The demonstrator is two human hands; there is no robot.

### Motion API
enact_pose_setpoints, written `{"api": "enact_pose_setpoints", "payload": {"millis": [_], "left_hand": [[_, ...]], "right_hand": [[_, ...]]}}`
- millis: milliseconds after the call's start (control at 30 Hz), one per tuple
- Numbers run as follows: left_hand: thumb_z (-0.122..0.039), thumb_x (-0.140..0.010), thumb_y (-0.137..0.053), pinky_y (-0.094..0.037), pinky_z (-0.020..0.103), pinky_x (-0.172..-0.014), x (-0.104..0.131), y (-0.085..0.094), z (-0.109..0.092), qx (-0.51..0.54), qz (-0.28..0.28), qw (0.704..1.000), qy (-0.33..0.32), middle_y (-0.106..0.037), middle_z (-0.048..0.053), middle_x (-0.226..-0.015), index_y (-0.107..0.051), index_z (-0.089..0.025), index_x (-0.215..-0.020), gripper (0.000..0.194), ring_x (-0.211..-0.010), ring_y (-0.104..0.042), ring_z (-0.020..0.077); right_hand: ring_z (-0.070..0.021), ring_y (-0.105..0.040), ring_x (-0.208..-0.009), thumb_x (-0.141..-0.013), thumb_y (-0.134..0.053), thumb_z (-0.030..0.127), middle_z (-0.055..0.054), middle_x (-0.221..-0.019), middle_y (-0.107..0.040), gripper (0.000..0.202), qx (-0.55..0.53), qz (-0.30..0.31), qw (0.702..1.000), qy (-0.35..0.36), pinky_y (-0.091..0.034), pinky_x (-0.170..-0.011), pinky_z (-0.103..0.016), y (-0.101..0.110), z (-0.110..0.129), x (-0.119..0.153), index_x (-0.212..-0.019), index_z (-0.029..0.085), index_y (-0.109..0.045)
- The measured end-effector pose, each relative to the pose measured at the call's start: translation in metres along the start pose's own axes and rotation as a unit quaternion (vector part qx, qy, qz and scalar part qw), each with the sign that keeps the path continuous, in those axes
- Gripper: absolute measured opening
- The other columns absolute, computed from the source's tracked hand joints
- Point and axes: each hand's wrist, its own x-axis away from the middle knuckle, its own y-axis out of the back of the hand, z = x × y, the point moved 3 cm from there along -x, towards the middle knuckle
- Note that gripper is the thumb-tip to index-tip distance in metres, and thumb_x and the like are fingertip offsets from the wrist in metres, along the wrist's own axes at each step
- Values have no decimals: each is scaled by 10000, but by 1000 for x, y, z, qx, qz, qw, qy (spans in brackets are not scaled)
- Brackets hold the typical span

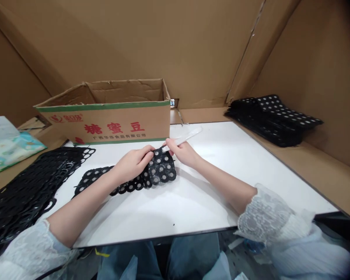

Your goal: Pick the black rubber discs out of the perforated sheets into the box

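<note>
A black sheet (162, 168) of joined rings with pale round discs is bent up over the white table. My left hand (136, 162) is closed on its upper left edge, thumb on top. The rest of the strip (93, 177) lies on the table, partly hidden behind my left forearm. In my right hand (183, 151) is a slim, translucent white stick-like tool (189, 135), held in a pinch. Its lower end meets the sheet's upper right part, and its far end points up and right. Whether my right fingers also touch the sheet is hard to see.
An open cardboard box (113, 120) with red lettering stands behind my hands. Black ring-patterned sheets (32, 190) are piled at left, near a floral packet (16, 149). Another stack of dotted black sheets (268, 118) lies at right. Cardboard walls (151, 42) enclose the white table (210, 202).
</note>
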Motion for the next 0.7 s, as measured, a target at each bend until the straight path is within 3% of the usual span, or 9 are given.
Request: {"api": "enact_pose_setpoints", "payload": {"millis": [167, 500, 700], "left_hand": [[-380, -845, -280, -340, 255, -595, -2, -3, -3, 13, -23, 1000, -5, -515, 0, -691, -427, -192, -786, 246, -639, -481, 154], [-375, -832, -316, -343, 246, -624, -3, -6, -2, 93, -4, 996, 5, -500, -12, -707, -457, -180, -782, 246, -666, -459, 137], [-309, -840, -312, -325, 233, -600, 1, -12, -3, 102, -51, 993, 2, -461, -27, -663, -427, -178, -750, 196, -622, -422, 117]], "right_hand": [[-104, -433, -582, -832, -279, 379, 31, -549, -409, 351, 20, -1, 1000, 23, -317, -592, -229, -6, 6, 4, -650, 166, -490], [-101, -416, -628, -839, -279, 301, 29, -598, -381, 287, 28, -9, 998, 51, -322, -635, -234, -17, 11, 9, -589, 180, -352], [-103, -430, -690, -841, -280, 247, -9, -728, -389, 241, 101, -14, 986, 130, -356, -693, -243, -30, 12, 5, -620, 181, -352]]}}
